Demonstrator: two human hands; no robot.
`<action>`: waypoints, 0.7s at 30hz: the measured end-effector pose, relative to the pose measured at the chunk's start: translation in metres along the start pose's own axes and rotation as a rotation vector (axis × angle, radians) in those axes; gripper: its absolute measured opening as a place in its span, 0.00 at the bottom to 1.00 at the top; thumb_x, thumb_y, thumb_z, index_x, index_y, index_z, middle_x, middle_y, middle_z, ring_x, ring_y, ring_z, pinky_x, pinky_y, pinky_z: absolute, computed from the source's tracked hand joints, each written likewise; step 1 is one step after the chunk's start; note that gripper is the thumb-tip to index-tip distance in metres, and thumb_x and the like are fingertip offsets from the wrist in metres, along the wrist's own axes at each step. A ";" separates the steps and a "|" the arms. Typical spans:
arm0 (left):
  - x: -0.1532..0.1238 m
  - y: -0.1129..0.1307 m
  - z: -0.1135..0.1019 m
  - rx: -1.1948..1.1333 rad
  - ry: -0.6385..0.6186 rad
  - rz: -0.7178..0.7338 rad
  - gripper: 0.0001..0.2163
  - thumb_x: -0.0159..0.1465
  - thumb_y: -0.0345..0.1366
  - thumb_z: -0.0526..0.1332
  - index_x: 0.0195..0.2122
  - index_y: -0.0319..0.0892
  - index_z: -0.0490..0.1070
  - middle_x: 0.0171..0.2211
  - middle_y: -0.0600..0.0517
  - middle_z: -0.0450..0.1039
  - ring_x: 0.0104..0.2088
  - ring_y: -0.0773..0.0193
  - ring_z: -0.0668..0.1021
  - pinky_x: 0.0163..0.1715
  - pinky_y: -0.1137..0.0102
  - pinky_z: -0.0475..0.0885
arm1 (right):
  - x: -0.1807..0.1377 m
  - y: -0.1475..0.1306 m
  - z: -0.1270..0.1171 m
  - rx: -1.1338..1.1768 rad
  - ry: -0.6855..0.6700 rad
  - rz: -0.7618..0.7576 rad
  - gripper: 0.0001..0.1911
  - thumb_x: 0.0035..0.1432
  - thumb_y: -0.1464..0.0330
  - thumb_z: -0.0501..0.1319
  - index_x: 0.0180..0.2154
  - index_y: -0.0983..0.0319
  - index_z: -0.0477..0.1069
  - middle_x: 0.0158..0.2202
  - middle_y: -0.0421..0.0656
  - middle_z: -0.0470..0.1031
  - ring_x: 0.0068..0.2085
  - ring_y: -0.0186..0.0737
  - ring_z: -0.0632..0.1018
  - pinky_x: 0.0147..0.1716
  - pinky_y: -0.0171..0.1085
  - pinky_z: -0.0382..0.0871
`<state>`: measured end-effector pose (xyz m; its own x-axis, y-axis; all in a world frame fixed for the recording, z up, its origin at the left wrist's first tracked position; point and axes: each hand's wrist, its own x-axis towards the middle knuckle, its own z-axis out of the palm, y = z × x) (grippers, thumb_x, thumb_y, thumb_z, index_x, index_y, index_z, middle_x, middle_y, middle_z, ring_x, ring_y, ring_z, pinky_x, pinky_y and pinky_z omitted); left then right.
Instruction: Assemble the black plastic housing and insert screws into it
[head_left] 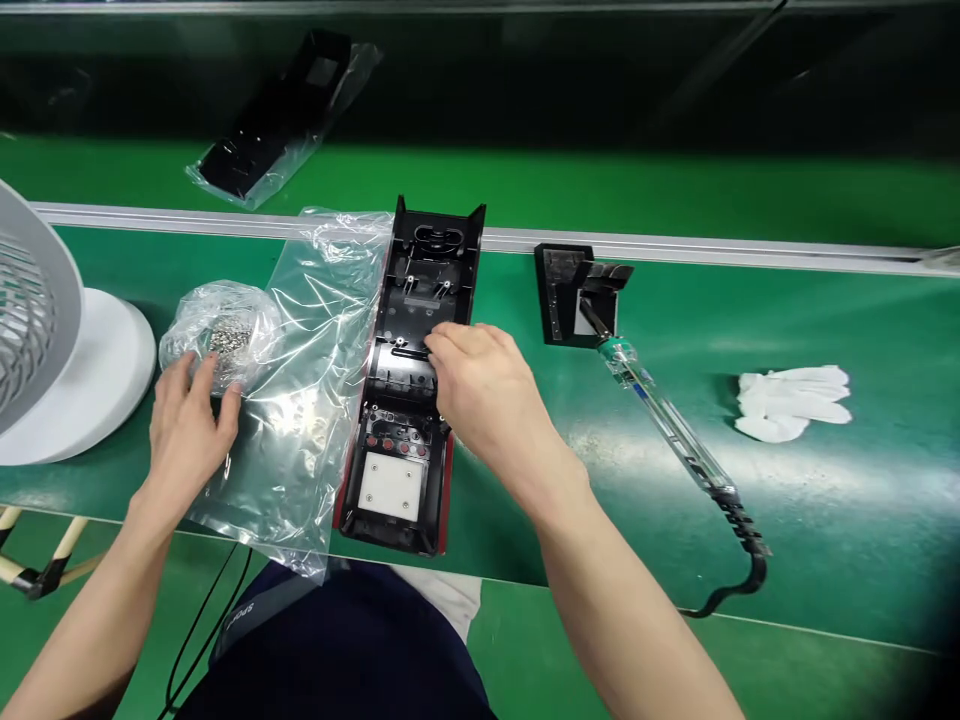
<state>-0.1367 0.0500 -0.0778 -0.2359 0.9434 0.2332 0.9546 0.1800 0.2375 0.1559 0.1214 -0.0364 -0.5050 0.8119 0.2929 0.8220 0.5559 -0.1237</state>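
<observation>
In front of me lies a long black plastic housing (420,310), its inside facing up, with a white plate (390,487) screwed in at the near end. Over the housing's middle, my right hand (484,375) has its fingers closed in a pinch; whatever is between the fingertips is hidden. My left hand (191,415) is open, fingers apart, at the near edge of a crumpled clear bag (259,300). Small shiny metal parts (231,338) are heaped in that bag. A large flat clear plastic bag (300,400) is spread between my left hand and the housing.
To the right, a soldering iron (667,420) rests tip-first in a black stand (559,295), its cord hanging over the near edge. White gloves (793,403) lie farther right. A grey fan (37,310) on a white base (112,380) stands left. Another bagged black housing (277,120) lies behind the rail.
</observation>
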 end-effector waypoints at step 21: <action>-0.007 -0.015 0.002 -0.136 0.346 0.187 0.13 0.64 0.34 0.57 0.48 0.35 0.69 0.47 0.38 0.69 0.48 0.51 0.73 0.49 0.58 0.71 | 0.034 0.019 -0.028 -0.063 0.175 -0.286 0.10 0.60 0.79 0.52 0.30 0.70 0.70 0.29 0.43 0.66 0.32 0.40 0.65 0.39 0.38 0.56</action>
<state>-0.1491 0.0410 -0.0845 -0.1300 0.8026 0.5821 0.9595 -0.0461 0.2779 0.1613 0.1544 -0.0021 -0.6687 0.5789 0.4665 0.6712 0.7400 0.0439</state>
